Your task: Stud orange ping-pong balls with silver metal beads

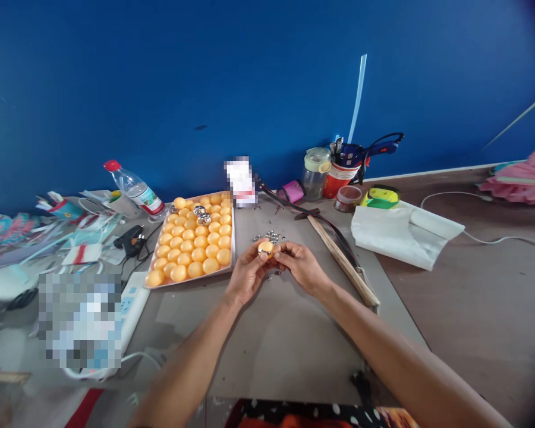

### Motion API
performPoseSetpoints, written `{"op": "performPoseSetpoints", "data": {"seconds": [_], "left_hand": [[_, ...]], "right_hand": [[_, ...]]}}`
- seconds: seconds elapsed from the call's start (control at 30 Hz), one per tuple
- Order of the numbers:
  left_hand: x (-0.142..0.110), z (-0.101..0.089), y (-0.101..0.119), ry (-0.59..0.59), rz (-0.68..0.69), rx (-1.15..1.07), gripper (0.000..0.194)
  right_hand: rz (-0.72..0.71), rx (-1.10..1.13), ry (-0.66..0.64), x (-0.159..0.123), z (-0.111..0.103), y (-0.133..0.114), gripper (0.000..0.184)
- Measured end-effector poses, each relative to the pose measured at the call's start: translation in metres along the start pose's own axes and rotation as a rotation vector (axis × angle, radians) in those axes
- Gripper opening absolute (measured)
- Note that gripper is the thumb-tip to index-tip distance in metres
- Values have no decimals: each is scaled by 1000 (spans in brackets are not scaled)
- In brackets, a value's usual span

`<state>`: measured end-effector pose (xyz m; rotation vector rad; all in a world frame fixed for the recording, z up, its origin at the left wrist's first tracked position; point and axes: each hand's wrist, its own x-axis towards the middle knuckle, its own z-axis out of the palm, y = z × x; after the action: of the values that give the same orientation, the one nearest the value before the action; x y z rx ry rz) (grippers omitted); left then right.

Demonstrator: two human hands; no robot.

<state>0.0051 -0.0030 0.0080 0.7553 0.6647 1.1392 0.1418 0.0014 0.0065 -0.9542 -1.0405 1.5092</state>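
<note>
While I watch remotely, left hand [246, 274] and right hand [299, 266] pinch one orange ball [266, 248] above the grey table [271, 333]. Small silver beads [271, 237], possibly studs, lie just beyond; a slip could scatter them toward the tray [232, 261].

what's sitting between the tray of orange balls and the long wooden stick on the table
In the head view, the left hand and right hand hold one orange ball there, with a small pile of silver beads just behind it on the table.

orange balls [195, 244] are seen on a tray [233, 249], a red-capped bottle [136, 190] against a blue wall [205, 77], white paper [396, 235] on a grey counter [276, 333].
</note>
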Motion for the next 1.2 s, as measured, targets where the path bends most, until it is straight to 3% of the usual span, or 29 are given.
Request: {"op": "performPoseSetpoints", "data": {"seconds": [0.4,0.57,0.63,0.7,0.77,0.87,1.0,1.2], "left_hand": [[-2,2,-3,48,33,76,35],[-2,3,1,11,-21,-12,32],[-2,2,2,13,-62,-45,33],[-1,1,3,27,-82,-69,36],[-1,1,4,31,-85,-79,37],[-1,1,4,10,-89,-81,34],[-1,0,3,-8,-102,-79,31],[0,-1,3,-1,-109,-89,31]], "right_hand": [[32,-57,131,1,6,8,17],[-2,-17,65,6,-3,3,25],[-93,-197,113,11,-17,3,21],[-240,-583,218,17,-32,5,15],[-345,-964,248,21,-45,8,23],[-306,-1331,196,23,-50,11,37],[-242,-1516,98,22,-42,10,28],[-271,-1492,118,24,-42,11,25]]}}
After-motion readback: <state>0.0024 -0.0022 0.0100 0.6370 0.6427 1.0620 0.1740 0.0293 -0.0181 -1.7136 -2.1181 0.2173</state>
